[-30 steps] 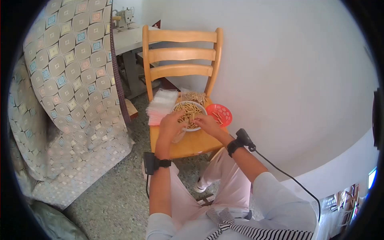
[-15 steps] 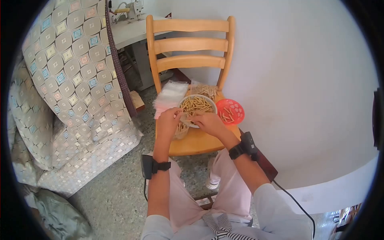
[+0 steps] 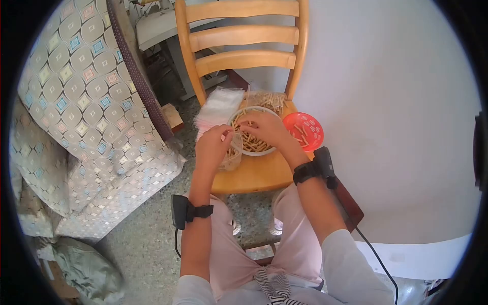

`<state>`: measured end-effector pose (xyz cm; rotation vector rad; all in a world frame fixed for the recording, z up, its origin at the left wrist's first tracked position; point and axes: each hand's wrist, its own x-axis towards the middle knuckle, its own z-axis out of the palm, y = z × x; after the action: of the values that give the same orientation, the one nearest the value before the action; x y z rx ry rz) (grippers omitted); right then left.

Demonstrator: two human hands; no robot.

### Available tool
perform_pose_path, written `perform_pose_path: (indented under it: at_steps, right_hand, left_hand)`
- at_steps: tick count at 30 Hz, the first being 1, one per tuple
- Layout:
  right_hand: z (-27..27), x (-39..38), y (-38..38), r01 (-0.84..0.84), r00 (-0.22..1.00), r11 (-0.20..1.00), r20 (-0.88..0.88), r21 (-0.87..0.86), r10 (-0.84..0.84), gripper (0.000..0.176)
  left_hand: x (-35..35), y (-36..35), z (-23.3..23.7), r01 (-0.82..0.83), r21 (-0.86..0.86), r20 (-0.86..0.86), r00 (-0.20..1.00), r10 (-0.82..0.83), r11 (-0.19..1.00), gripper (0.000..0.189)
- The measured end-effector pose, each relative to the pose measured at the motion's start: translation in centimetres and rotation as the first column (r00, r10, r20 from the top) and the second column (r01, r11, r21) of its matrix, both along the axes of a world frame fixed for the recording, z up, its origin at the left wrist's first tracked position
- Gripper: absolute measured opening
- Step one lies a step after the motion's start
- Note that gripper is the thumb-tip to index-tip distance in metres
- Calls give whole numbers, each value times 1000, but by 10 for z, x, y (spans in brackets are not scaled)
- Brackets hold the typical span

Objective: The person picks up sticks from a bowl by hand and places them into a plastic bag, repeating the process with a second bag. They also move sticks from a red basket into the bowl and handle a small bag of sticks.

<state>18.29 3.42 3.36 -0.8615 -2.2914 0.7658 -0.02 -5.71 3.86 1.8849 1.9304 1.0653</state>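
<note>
At the far left a patterned cloth (image 3: 76, 101) hung down to the floor. Next came a stack of clear bags (image 3: 218, 104), which lay at the left edge of the chair seat (image 3: 254, 175).

The left hand (image 3: 213, 145) was closed, pinching the mouth of a small bag (image 3: 232, 157) that hung just beside the bowl (image 3: 260, 153) and already held some pale sticks. The bowl stood near the middle of the seat, heaped with more sticks (image 3: 252, 142).

The right hand (image 3: 269, 129) lay over the bowl with its fingers curled down among the sticks. Whether they had closed on any could not be told.

Behind the bowl sat a larger packet of sticks (image 3: 267, 99). To the right was a red basket (image 3: 319, 133) with a few sticks in it, close to the seat's edge.

The small bag looked the likeliest thing to fail. It was held only by its rim, so a loosened pinch could drop it and scatter sticks onto the floor.

The bowl was full enough that a careless scoop might flick sticks over its rim. The basket could also be knocked off the edge by the right forearm (image 3: 315, 203).
</note>
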Motion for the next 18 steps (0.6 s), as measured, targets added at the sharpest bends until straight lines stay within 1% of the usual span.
perform_pose_path:
  at_steps: [1, 2, 3, 4, 5, 6, 7, 8, 9, 10, 12, 13, 14, 15, 16, 18]
  right_hand:
    - [-8, 3, 6, 65, 989, 995, 125, 75, -74, 17]
    - [-18, 2, 10, 73, 990, 995, 119, 73, -81, 17]
    - [-39, 5, 16, 62, 982, 993, 170, 100, -78, 17]
    - [-47, 9, 14, 48, 971, 992, 227, 121, -74, 16]
    - [-53, 13, 12, 55, 969, 992, 236, 113, -80, 16]
    - [-53, 11, 8, 37, 913, 994, 400, 103, -75, 16]
    - [-51, 9, 4, 17, 832, 996, 551, 88, -63, 15]
    - [-52, 7, 1, 18, 831, 997, 553, 81, -60, 15]
    - [-57, 5, 0, 23, 855, 985, 507, 172, -108, 15]
    - [-62, 4, -1, 32, 877, 966, 456, 258, -151, 14]
    - [-67, 1, -1, 37, 863, 970, 482, 241, -153, 14]
    - [-69, 1, 0, 40, 847, 972, 508, 231, -155, 14]
    - [-73, 0, -1, 48, 843, 976, 515, 213, -154, 14]
    - [-77, -4, -2, 72, 816, 959, 537, 274, -214, 13]
    - [-77, -8, 0, 91, 790, 933, 545, 347, -280, 11]
    - [-70, -9, -1, 91, 806, 938, 530, 334, -266, 10]
  left_hand:
    - [-3, 4, 2, 2, -2, -10, 1000, -2, 1000, 20]
    - [-5, 8, 4, 40, -68, -47, 998, -43, 997, 22]
    - [-6, 14, 6, 79, -135, -74, 993, -90, 988, 24]
    - [-7, 19, 9, 90, -143, -66, 993, -100, 986, 24]
    - [-10, 27, 15, 143, -212, -178, 967, -182, 967, 26]
    - [-9, 33, 22, 185, -284, -284, 921, -267, 941, 28]
    - [-5, 36, 27, 190, -289, -281, 920, -273, 938, 28]
    - [0, 38, 30, 193, -251, -304, 915, -266, 948, 28]
    - [2, 39, 29, 195, -213, -328, 909, -258, 957, 28]
    - [2, 37, 24, 197, -221, -326, 908, -262, 955, 28]
    - [3, 34, 10, 151, -283, -292, 927, -235, 947, 31]
    - [-3, 40, 3, 163, -290, -286, 925, -248, 943, 31]
    - [-13, 44, -4, 141, -330, -174, 963, -207, 933, 32]
    - [-18, 43, -8, 117, -375, -68, 986, -153, 919, 33]
    - [-20, 42, -10, 118, -381, -73, 985, -157, 917, 33]
    - [-25, 46, -9, 43, -235, 11, 999, -42, 971, 34]
